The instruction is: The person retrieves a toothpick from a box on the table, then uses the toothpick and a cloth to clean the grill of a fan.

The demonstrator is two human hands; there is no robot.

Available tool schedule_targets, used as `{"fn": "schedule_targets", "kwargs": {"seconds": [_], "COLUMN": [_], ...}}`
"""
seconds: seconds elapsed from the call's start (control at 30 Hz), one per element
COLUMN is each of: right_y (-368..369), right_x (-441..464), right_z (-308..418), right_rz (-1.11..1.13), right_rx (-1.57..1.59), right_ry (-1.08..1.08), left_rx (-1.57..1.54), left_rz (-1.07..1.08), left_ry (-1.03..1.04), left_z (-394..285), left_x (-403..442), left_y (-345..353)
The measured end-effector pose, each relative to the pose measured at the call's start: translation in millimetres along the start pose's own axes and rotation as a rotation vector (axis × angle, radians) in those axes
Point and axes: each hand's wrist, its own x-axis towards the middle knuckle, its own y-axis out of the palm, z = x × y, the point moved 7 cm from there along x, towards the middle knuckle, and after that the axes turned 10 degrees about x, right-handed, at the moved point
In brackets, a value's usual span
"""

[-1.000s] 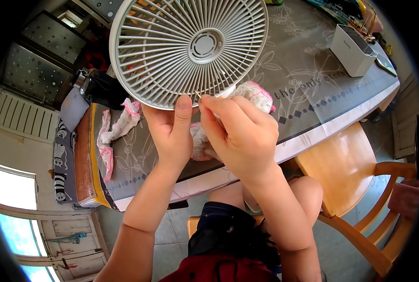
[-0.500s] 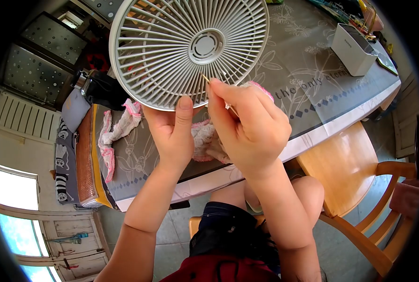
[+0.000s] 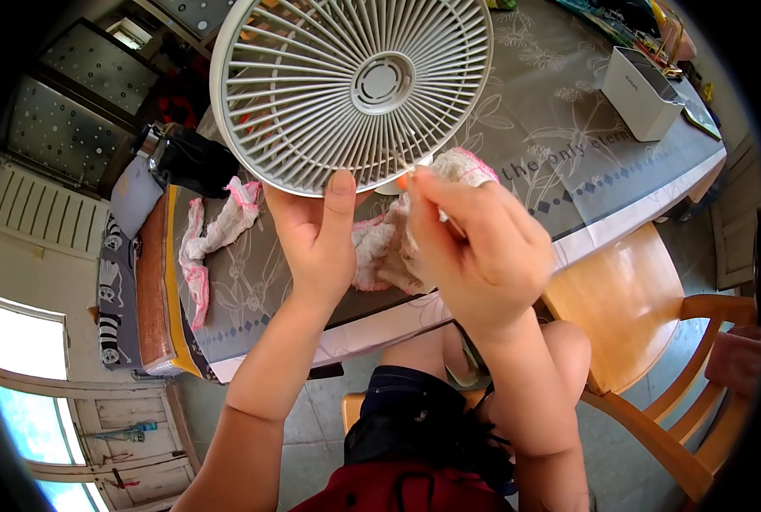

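Note:
My left hand [image 3: 316, 235] grips the lower rim of a round white fan grille [image 3: 384, 83], thumb on the near side and fingers behind it. The grille is tilted up above the table, its radial slats facing me. In my right hand [image 3: 487, 243] a thin wooden toothpick [image 3: 403, 161] is pinched between thumb and forefinger. Its tip is by the slats near the lower right rim; whether it touches them I cannot tell. Behind my hands a white cloth with pink edging [image 3: 380, 252] lies crumpled on the table, partly hidden.
A second pink-edged cloth [image 3: 218, 235] lies at the left of the patterned tablecloth [image 3: 559, 111]. A white box-shaped device [image 3: 641, 94] stands at the right. A wooden chair [image 3: 619, 316] is at the table's right front, and a dark bag [image 3: 197, 162] at the left.
My right hand has moved right and slightly down with the toothpick, from the middle slats toward the rim. The grille has shifted slightly right; my left hand keeps its hold.

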Motion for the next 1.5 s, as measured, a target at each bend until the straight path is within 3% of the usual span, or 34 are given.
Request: {"fn": "schedule_targets", "kwargs": {"seconds": [0.2,0.43,0.57,0.87,1.03,1.17,1.27,1.33,1.5], "right_y": [-32,-5,4,-26,-44,-51,-49,-47,-50], "right_x": [14,-23,-38,-21,-3,2,-4,-17,-8], "right_z": [-5,-57,-57,-38,-45,-45,-49,-55,-53], "right_rz": [0.022,0.376,0.516,0.74,0.606,0.595,0.618,0.798,0.655], "right_rx": [-0.095,0.06,-0.178,-0.345,-0.202,-0.249,-0.227,-0.353,-0.23], "right_ry": [0.1,0.675,0.521,0.511,0.653,0.608,0.612,0.639,0.689], "left_rx": [0.027,0.05,0.129,0.124,0.04,0.054,0.046,0.116,0.061], "left_rz": [0.02,0.014,0.007,0.011,0.029,0.038,0.019,-0.004,-0.01], "left_ry": [-0.01,0.081,0.082,0.069,0.029,0.085,0.056,0.07,0.117], "left_z": [0,2,5,-3,-7,2,7,6,-1], "left_x": [0,1,2,2,1,2,0,-1,1], "left_y": [-1,-1,-7,-5,2,-5,-9,-15,-13]}}
